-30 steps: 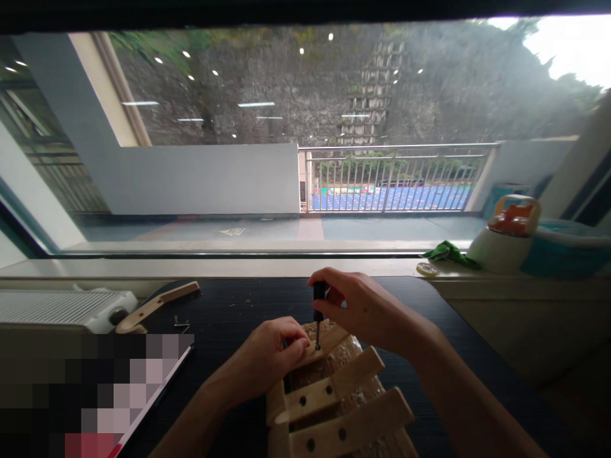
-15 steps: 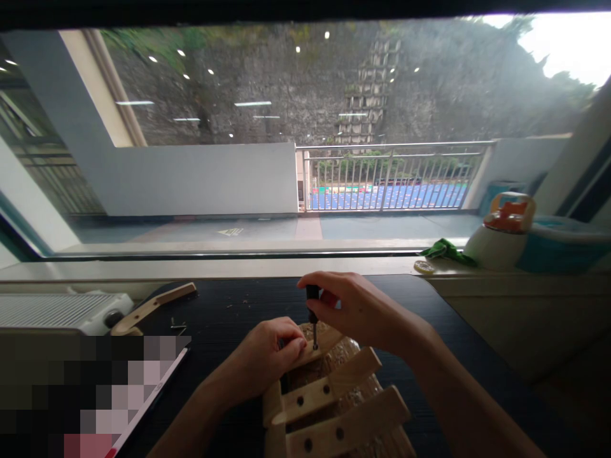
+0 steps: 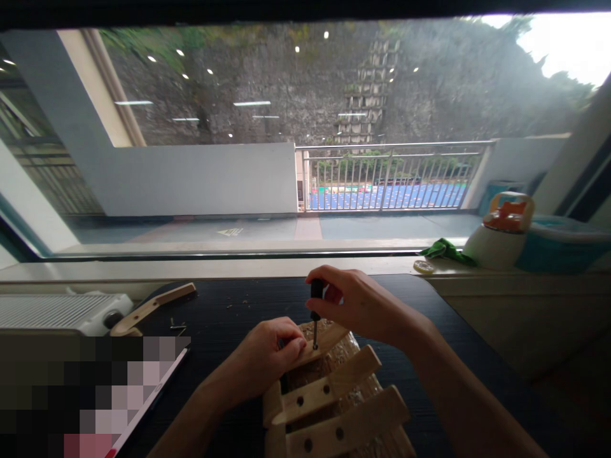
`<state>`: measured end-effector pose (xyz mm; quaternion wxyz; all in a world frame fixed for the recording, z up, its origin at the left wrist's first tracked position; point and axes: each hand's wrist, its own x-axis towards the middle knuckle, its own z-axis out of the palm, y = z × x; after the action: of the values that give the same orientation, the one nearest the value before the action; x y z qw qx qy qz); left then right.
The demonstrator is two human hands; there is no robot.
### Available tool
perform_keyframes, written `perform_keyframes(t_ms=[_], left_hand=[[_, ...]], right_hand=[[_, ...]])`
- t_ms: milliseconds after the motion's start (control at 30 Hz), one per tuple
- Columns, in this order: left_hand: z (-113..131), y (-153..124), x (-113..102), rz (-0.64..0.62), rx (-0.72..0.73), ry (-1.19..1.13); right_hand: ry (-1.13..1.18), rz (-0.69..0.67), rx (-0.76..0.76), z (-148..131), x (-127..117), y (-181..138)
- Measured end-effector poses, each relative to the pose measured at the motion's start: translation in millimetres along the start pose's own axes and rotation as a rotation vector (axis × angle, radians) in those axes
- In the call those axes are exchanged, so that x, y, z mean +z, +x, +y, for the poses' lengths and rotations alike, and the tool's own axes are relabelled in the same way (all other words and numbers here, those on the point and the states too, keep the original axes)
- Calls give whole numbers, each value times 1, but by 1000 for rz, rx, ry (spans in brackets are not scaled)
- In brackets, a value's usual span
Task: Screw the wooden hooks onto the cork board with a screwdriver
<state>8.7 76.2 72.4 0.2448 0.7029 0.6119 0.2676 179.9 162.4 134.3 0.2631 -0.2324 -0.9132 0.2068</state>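
My right hand (image 3: 351, 299) grips the black handle of a screwdriver (image 3: 316, 304), which stands nearly upright. Its shaft reaches down to a hole in a pale wooden slat (image 3: 329, 340). Closed beside that hole, my left hand (image 3: 274, 346) has its fingers on the near end of the same slat; the fingertips are partly hidden. Nearer to me lie a second wooden slat (image 3: 356, 371) and a third wooden slat (image 3: 358, 423), each with two dark holes. Under the slats is a brown, shiny, rough-textured piece (image 3: 348, 401).
On the black table (image 3: 229, 420) lie an angled wooden piece (image 3: 157, 302) and small metal pieces (image 3: 177, 325). A white ribbed appliance (image 3: 62, 312) stands left. On the windowsill are a green cloth (image 3: 447, 252), a white pot (image 3: 496, 245) and a blue basin (image 3: 558, 245).
My right hand and the screwdriver handle have shifted slightly up and to the right, while the tip stays at the same hole. My left hand has not moved.
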Motion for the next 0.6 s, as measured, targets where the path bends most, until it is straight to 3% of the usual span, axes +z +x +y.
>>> perform_keyframes(t_ms=[600], left_hand=[[1, -1, -1, 0, 6, 4]], right_hand=[[-41, 27, 4, 2, 1, -1]])
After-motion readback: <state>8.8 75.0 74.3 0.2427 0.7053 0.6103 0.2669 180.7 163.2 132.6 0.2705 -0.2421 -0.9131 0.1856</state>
